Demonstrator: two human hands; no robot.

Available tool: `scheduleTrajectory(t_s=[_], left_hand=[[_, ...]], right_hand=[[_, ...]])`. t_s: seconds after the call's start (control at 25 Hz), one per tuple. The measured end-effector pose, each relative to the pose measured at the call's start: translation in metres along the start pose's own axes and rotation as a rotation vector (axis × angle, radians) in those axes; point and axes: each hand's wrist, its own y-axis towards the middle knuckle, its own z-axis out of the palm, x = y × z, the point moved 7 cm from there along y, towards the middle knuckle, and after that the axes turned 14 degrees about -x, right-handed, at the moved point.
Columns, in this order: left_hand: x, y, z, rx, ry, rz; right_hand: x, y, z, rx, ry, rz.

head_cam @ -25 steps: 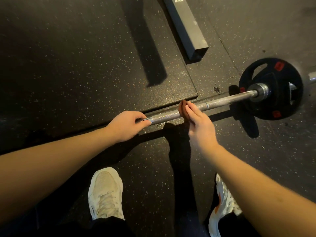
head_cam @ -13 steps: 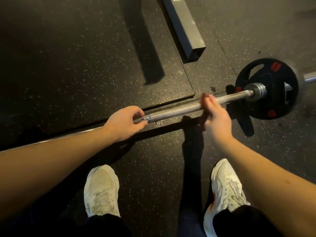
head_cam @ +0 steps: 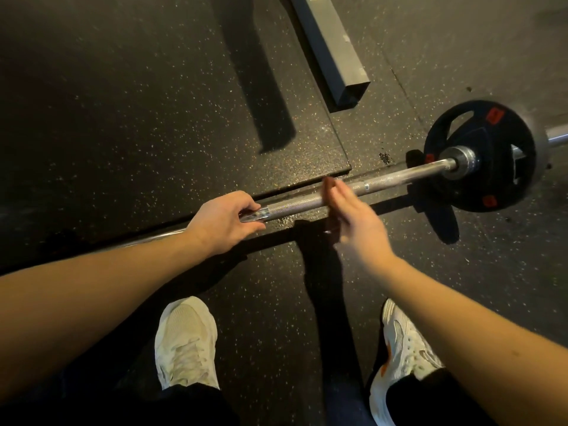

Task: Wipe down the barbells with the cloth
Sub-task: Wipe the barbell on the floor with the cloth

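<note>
**Barbell on the floor, seen from above.** The barbell (head_cam: 390,179) is lying on the speckled floor (head_cam: 123,118) along a mat edge, and its left stretch is being hidden behind the left forearm. The bar is being clasped by the left hand (head_cam: 224,222), with the fingers curled over it. Just to the right, the right hand (head_cam: 356,219) is being held flat against the bar, fingers straight and blurred. What is being pressed beneath the palm cannot be told from shadow. Farther right, a black plate (head_cam: 498,133) is being carried on the bar, whose end is being cut off by the frame.
</note>
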Motion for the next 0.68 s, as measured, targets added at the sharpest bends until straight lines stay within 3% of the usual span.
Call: scheduleTrajectory(t_s=[0.12,0.28,0.44,0.6,0.68], left_hand=[[0.009,0.005,0.001,0.038,-0.086,-0.102],[0.014,0.013,0.002,0.096,-0.212,-0.250],[0.011,0.009,0.000,0.102,-0.191,-0.214],[-0.001,0.004,-0.008,0.136,-0.006,-0.097],[-0.002,-0.005,-0.016,0.125,0.110,-0.043]], right_hand=[[-0.040,0.016,-0.032,-0.107,-0.008,0.162],[-0.017,0.011,-0.020,-0.093,0.009,0.255],[0.045,-0.010,0.026,-0.091,0.017,0.144],[0.035,-0.007,0.020,-0.016,0.084,0.027],[0.030,-0.008,0.012,-0.027,0.098,0.065]])
